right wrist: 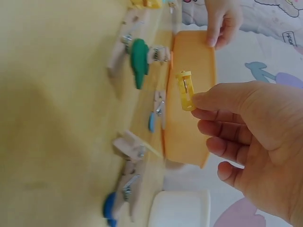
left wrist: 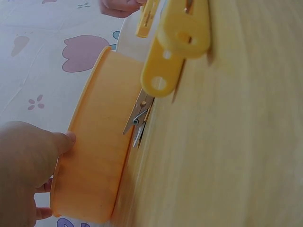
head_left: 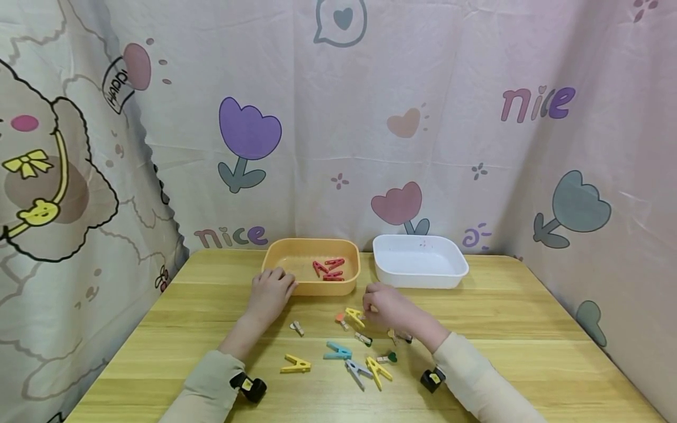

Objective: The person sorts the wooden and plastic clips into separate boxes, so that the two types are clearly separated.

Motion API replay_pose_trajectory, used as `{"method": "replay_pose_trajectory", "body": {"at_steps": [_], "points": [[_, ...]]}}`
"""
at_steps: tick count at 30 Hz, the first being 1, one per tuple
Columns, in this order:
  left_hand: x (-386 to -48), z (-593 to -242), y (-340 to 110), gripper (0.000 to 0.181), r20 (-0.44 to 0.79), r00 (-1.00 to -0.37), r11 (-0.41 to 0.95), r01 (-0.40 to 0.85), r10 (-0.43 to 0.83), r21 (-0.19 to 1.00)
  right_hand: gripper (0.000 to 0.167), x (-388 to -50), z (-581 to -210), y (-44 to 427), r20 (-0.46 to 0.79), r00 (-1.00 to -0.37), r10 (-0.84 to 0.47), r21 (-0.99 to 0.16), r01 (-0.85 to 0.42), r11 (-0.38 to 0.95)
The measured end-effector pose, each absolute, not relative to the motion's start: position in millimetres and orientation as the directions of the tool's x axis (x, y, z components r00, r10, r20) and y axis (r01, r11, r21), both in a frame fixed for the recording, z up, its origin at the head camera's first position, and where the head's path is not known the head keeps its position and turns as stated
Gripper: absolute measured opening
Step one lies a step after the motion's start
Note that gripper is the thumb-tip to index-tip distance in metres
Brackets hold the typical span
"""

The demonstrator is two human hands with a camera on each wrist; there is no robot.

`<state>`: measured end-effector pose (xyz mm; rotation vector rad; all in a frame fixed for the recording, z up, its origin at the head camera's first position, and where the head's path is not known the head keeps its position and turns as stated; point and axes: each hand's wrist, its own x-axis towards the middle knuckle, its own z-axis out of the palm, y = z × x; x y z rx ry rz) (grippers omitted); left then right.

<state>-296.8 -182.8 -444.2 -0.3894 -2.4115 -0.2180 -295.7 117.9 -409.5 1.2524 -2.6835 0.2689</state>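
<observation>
- Head view: from where I stand, the person's left grip [head_left: 271, 296] has its fingers bent over the near left rim of an orange tub [head_left: 317, 288], holding it.
- The right grip [head_left: 390, 306] pinches a yellow clip [head_left: 355, 317] between thumb and fingers, above the tabletop [head_left: 233, 323] and to the right of the left grip.
- Red clips [head_left: 319, 268], four of them, lie inside the tub, to the right of the left grip's fingertips.
- A white tub [head_left: 418, 279] stands just beyond the right grip, to its right.
- An orange-topped clip [head_left: 340, 319] lies to the left of the right grip, near the pinched clip.
- Nearer the person than the right grip lie a blue clip [head_left: 338, 351], a grey clip [head_left: 358, 371], another yellow clip [head_left: 378, 371] and a green-topped clip [head_left: 388, 358].
- A third yellow clip [head_left: 296, 365] rests nearer the person than the left grip, slightly to its right.
- Beyond both grips hangs a printed cloth [head_left: 328, 129].
</observation>
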Motion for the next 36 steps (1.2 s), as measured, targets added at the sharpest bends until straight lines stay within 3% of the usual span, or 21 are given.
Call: {"method": "replay_pose_trajectory", "body": {"at_steps": [16,36], "points": [[-296.3,-443.2,-181.8,0.011,0.644,-0.73,0.942,0.333,0.229,0.043,0.014,-315.3,-385.4,112.6,0.3,-0.63,-0.716,-0.076,-0.764,0.641],[-295.6,-442.9,-183.2,0.01,0.658,-0.717,0.94,0.34,0.231,0.041,0.004,-343.4,-355.3,82.1,0.406,-0.612,-0.678,-0.081,-0.764,0.641]]}}
